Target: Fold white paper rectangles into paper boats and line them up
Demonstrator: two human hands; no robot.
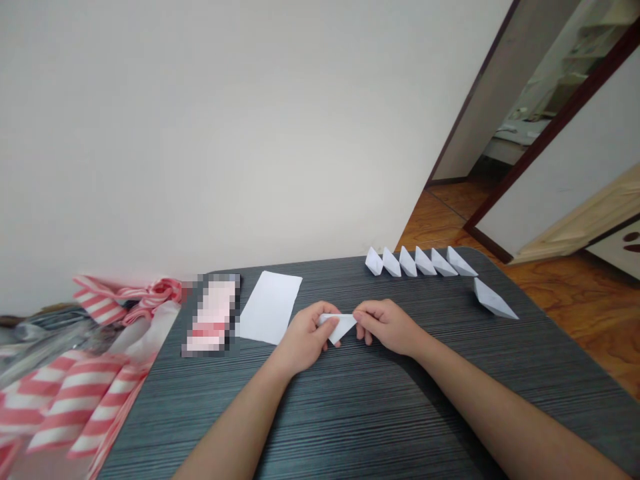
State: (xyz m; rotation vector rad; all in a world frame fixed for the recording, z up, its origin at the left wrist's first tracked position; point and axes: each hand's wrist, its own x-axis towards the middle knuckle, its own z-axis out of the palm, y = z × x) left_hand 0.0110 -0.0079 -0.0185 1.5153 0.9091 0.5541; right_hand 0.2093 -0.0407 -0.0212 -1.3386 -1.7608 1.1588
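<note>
Between my hands is a small folded white paper [342, 327], shaped like a triangle with its point toward me. My left hand [306, 335] is closed on its left side, the thumb lying across the front. The fingers of my right hand [385, 325] pinch its right corner. Left of my left hand lies a flat white sheet of paper [271, 307]. Several folded white paper shapes [408, 262] stand in a row along the far right edge of the table. Another folded paper shape [493, 299] sits apart, nearer the right side.
The dark wood-grain table [320, 420] meets a pale wall [240, 133]. A pixelated flat object [213, 315] lies at the table's left edge. Red-and-white striped cloth [83, 393] is heaped beside the table on the left. A doorway and wooden floor [565, 283] show at the right.
</note>
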